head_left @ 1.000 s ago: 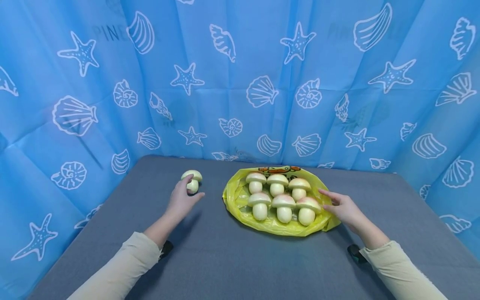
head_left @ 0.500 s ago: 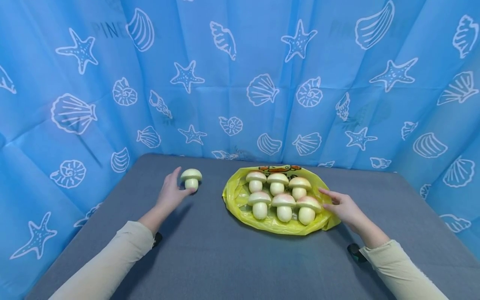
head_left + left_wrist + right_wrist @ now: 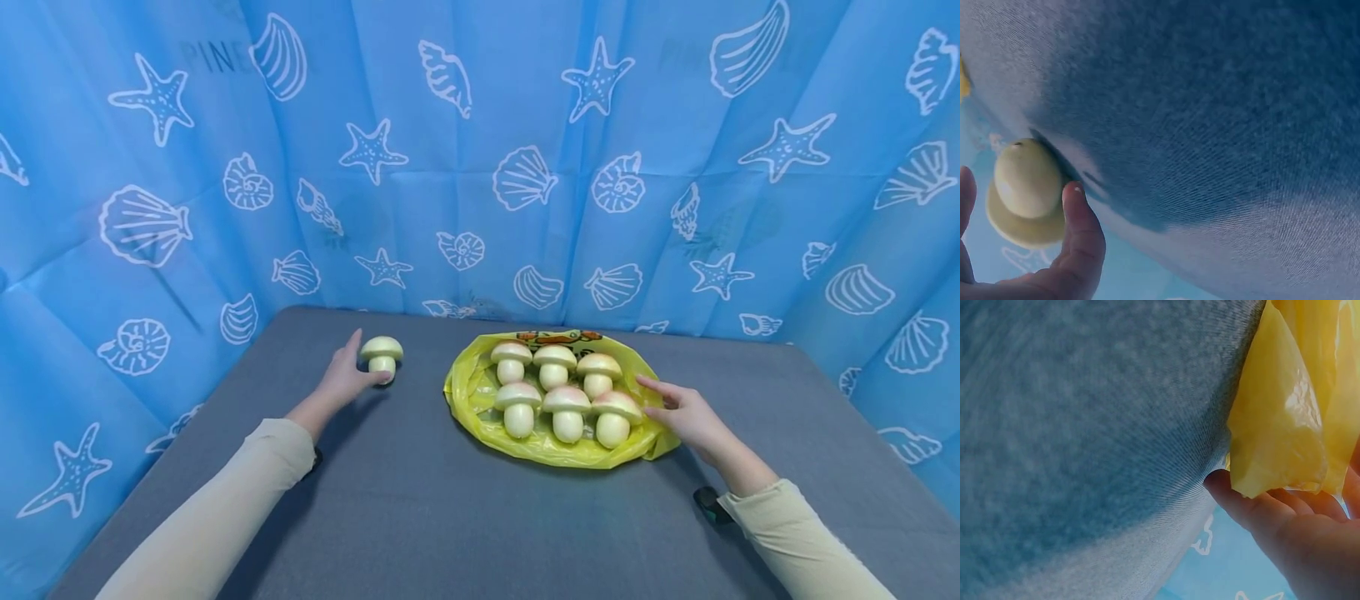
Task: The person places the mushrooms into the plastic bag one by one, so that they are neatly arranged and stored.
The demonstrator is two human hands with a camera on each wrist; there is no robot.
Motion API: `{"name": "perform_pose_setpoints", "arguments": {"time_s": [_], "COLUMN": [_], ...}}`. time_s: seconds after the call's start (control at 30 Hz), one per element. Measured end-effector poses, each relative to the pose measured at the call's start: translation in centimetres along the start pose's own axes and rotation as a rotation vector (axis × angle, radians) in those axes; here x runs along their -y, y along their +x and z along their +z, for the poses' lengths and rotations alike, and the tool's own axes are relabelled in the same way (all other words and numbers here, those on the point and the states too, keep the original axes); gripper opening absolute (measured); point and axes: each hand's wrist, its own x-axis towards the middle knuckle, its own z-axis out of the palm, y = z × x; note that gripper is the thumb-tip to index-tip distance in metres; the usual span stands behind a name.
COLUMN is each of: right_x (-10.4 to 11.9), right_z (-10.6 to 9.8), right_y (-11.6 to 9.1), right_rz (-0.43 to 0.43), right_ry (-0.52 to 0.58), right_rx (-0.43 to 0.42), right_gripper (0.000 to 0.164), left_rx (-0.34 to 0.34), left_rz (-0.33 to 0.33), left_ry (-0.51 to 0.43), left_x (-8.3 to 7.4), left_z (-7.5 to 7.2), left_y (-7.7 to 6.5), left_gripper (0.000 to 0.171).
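At the left, a pale green toy mushroom [image 3: 382,348] stands upright on the grey table. My left hand [image 3: 342,379] is beside it, fingers spread, with the thumb near the stem. The left wrist view shows that mushroom [image 3: 1027,178] between the thumb [image 3: 1079,228] and a finger, the thumb tip right at its side. My right hand [image 3: 696,423] is at the right edge of a yellow plastic bag [image 3: 480,421] holding several toy mushrooms [image 3: 567,402] in two rows. In the right wrist view, relaxed fingers lie against the bag [image 3: 1285,419].
The grey cloth-covered table [image 3: 487,533] runs back to a blue curtain [image 3: 480,150] printed with white shells and starfish. A dark device [image 3: 711,505] is worn at the right wrist. Between the lone mushroom and the bag lies a stretch of cloth.
My left hand has drawn back left from the lone mushroom, uncovering it. The mushroom stays in place, and my right hand remains by the bag.
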Motion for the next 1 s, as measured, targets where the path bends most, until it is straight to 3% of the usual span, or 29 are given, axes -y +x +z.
{"name": "perform_pose_setpoints", "arguments": {"time_s": [0.13, 0.4, 0.77, 1.0], "right_x": [0.0, -0.1, -0.4, -0.6], "right_z": [0.0, 0.1, 0.2, 0.3], "right_y": [0.0, -0.1, -0.1, 0.0], "right_rz": [0.003, -0.007, -0.037, -0.046], "right_ry": [-0.003, -0.008, -0.016, -0.005], "right_rx": [0.001, 0.001, -0.009, -0.014], "right_gripper": [0.057, 0.056, 0.056, 0.056], "left_rx": [0.021, 0.081, 0.116, 0.092], "left_rz": [-0.015, -0.08, -0.09, -0.113], "left_ry": [-0.041, -0.209, -0.189, -0.223], "left_x": [0.4, 0.4, 0.4, 0.2], "left_z": [0.0, -0.1, -0.2, 0.1], "left_y": [0.5, 1.2, 2.0, 2.1], "left_gripper": [0.091, 0.088, 0.083, 0.08]}}
